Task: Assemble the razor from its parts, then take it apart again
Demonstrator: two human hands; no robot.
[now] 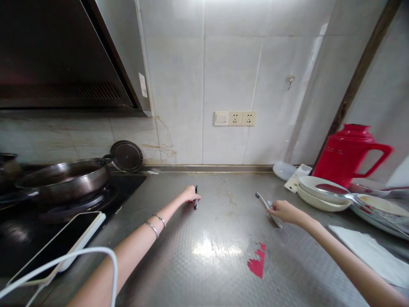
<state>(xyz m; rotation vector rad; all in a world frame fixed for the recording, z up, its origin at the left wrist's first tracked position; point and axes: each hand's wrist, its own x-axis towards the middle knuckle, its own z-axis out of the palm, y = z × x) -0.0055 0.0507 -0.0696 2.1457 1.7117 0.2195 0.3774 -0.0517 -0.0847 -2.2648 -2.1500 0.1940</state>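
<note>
My left hand, with two bracelets on its wrist, is closed on a slim black pen just above or on the steel counter. Its fingers wrap round the middle, and both ends stick out. Over to the right, my right hand pinches a slim, pale pen-like stick with a dark end, slanting over the counter. Fingers hide part of it. Nearer to me lies a torn scrap of red paper or film.
A metal pan sits on the black stove at left, by a phone with a white cable. At right are stacked bowls, a red thermos jug, a white cloth or paper and a card.
</note>
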